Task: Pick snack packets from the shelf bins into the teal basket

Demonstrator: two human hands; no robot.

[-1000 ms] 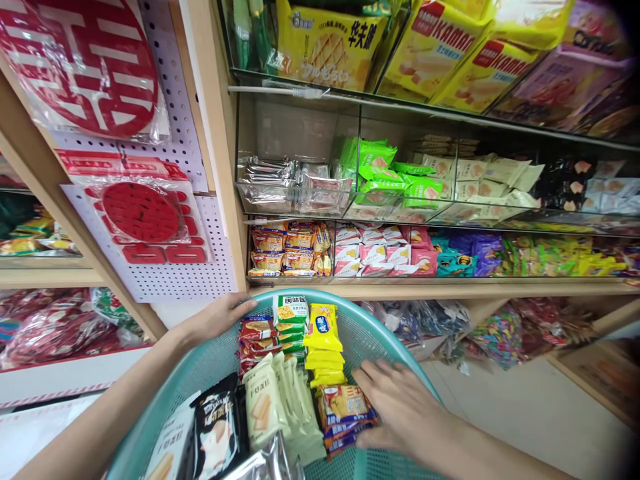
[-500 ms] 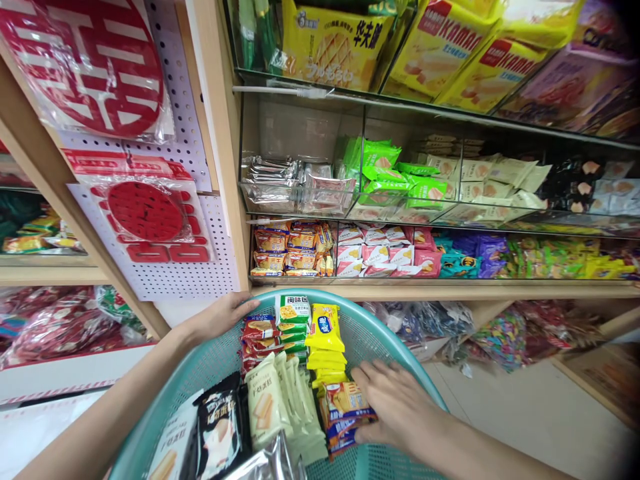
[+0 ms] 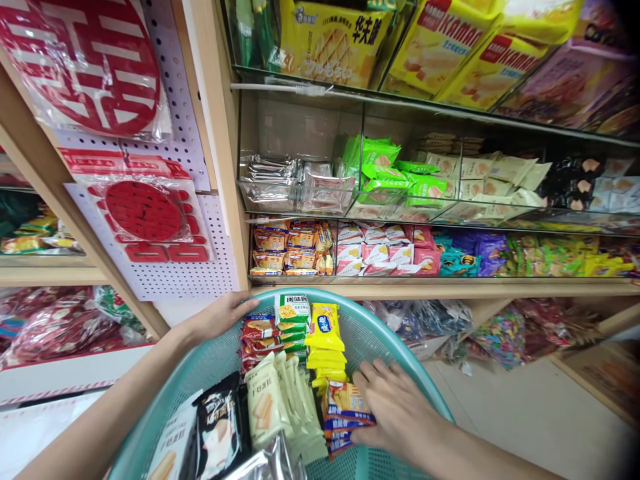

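Observation:
A teal plastic basket (image 3: 395,333) fills the lower middle, tilted towards me. My left hand (image 3: 227,315) is closed on its far left rim. Inside, my right hand (image 3: 393,400) is closed around a small stack of orange-and-blue snack packets (image 3: 345,407), thumb at the near side and fingers at the far side. Beyond that stack lie yellow packets (image 3: 326,333), with green-and-white packets (image 3: 293,317) and red packets (image 3: 260,337) to their left. Nearer to me stand cream packets (image 3: 273,400), a black packet (image 3: 220,427), a white packet (image 3: 173,440) and a silver wrapper (image 3: 273,463).
Past the basket rises a shelf with clear bins (image 3: 300,197) of wrapped snacks; matching orange-and-blue packets (image 3: 287,247) fill the bottom left bin. Red paper decorations (image 3: 145,210) hang on a pegboard at left. Bagged goods (image 3: 500,333) lie below the shelf, above the tiled floor (image 3: 480,400).
The orange-and-blue stack sits slightly more evenly, with more blue edges showing. My right hand has shifted very little, and my left hand stays on the rim.

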